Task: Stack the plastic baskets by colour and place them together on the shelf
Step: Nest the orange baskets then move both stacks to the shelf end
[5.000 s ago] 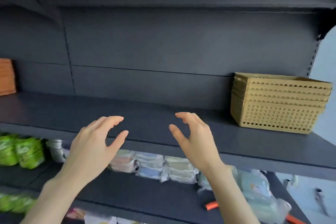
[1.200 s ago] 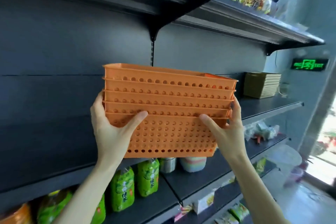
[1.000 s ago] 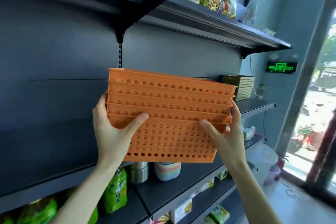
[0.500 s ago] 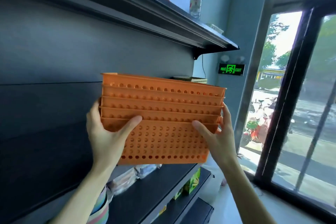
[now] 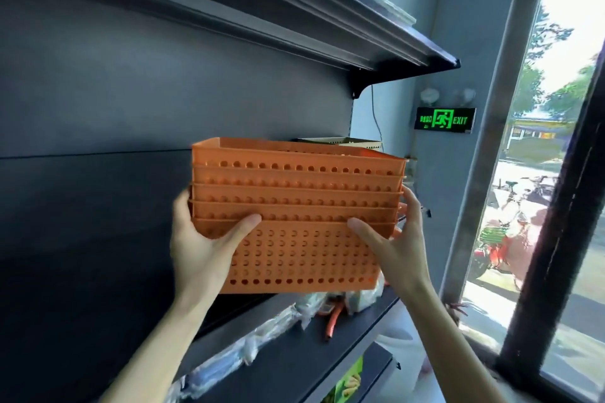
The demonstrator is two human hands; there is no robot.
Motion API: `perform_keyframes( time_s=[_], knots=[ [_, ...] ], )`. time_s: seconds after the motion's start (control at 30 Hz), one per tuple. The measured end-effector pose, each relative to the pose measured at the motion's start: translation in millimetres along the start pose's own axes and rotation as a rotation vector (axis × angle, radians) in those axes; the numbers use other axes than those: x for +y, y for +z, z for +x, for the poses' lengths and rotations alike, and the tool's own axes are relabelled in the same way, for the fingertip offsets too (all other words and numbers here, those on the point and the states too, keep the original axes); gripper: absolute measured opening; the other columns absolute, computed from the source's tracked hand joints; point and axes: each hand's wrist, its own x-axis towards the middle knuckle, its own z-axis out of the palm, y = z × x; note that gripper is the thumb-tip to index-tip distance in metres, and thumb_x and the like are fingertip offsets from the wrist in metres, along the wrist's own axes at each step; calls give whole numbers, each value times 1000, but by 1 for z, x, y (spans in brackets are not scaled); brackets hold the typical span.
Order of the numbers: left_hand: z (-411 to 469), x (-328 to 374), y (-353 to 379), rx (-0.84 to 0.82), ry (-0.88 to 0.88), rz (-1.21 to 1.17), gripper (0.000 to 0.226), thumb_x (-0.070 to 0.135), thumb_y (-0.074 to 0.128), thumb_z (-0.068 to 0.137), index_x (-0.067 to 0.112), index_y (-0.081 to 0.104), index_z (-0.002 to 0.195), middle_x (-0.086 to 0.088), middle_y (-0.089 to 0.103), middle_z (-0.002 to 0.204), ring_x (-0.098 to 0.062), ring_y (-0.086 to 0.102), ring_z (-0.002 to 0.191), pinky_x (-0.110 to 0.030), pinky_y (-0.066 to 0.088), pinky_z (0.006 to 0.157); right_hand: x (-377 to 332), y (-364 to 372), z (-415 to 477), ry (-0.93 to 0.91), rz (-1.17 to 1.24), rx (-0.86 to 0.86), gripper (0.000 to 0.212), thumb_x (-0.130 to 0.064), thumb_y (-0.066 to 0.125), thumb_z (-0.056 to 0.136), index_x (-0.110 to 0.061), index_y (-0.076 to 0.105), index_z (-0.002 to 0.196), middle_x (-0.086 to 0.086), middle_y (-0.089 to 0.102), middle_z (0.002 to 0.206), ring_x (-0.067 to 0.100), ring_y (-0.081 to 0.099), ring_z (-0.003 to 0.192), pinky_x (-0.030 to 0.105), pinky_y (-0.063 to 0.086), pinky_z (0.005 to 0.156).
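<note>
A stack of several nested orange perforated baskets (image 5: 301,206) hangs in the air in front of the dark shelf unit. My left hand (image 5: 203,245) grips its left end, thumb across the front wall. My right hand (image 5: 397,245) holds the right end, fingers wrapped round the side. Behind the orange stack, only the top rim of the yellow basket stack (image 5: 340,141) shows, standing at the shelf's right end. The shelf board under the baskets is mostly hidden by the stack.
An upper shelf (image 5: 327,20) juts out overhead. On the lower shelf (image 5: 294,360) lie plastic-wrapped packs (image 5: 248,340) and an orange tool (image 5: 332,321). A green exit sign (image 5: 444,119) hangs on the wall, and a window (image 5: 556,173) is at the right.
I picked up the orange stack with both hands and carried it rightward along the shelf. The view has swung right, and the yellow stack is now directly behind the orange one.
</note>
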Motion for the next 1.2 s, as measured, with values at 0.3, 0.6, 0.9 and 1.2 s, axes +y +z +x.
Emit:
perform_keyframes(
  time_s=[0.3,0.6,0.9,1.2],
  knots=[
    [38,-48,86,164,-6,267,85,27,86,56,16,40,128,12,57,103,11,52,89,-6,36,73,95,15,131,23,65,-197,102,-68,76,45,-42,29,131,-4,52,129,20,55,116,51,49,95],
    [84,-97,123,288,-8,457,79,24,87,59,13,40,122,21,53,93,10,50,84,-9,35,69,161,63,215,-12,195,-362,90,-59,78,51,-48,29,126,-5,51,128,16,54,116,49,51,93],
    [103,-120,157,386,-51,606,77,25,85,61,13,38,122,6,57,104,-11,53,96,-27,38,82,207,88,268,-6,292,-513,86,-44,83,60,-41,34,130,-10,53,126,16,56,115,49,50,94],
    [91,-139,190,512,-68,723,80,27,79,71,16,32,135,3,53,125,-13,48,111,-30,38,92,247,94,295,-91,276,-655,74,-35,76,74,-33,33,134,-5,58,128,18,59,114,47,52,92]
  ],
)
